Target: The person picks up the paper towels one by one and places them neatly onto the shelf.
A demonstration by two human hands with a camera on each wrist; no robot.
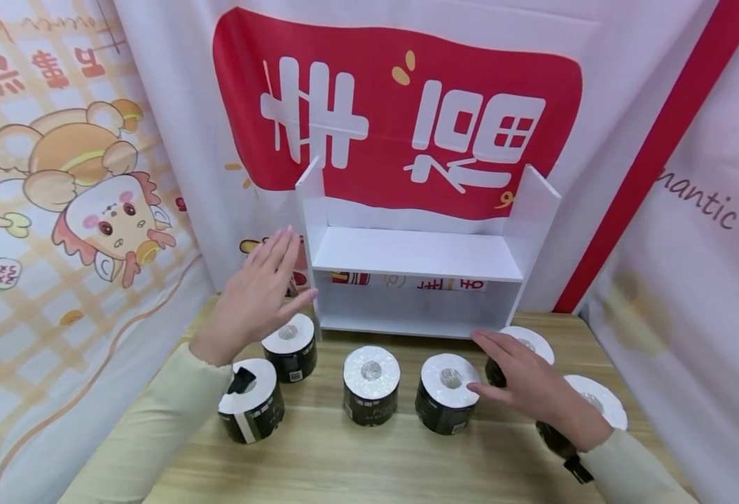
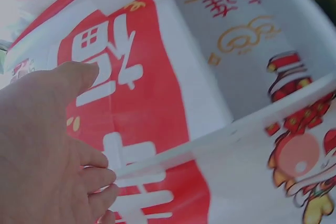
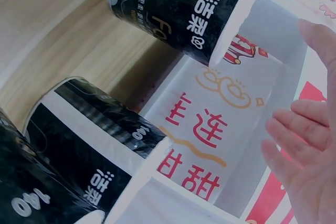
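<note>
A white two-tier shelf [image 1: 416, 253] stands upright at the back of the table. My left hand [image 1: 256, 297] is raised beside its left side panel, fingers straight and palm towards it, holding nothing. In the left wrist view that hand [image 2: 52, 145] shows its thumb apart from the fingers. My right hand [image 1: 529, 381] reaches over the rolls on the right, fingers extended and nothing held. Its thumb tip overlaps the edge of a toilet paper roll [image 1: 447, 406] in the head view. The right wrist view shows the hand [image 3: 307, 145] beside the shelf, with several black-wrapped rolls [image 3: 100, 145] near it.
More wrapped rolls stand on the wooden table [image 1: 369, 465]: one at centre [image 1: 372, 402], two at left [image 1: 252, 413], [image 1: 290, 357], and two at right, partly behind my right hand and wrist. Printed cloth [image 1: 394, 119] hangs behind and on both sides.
</note>
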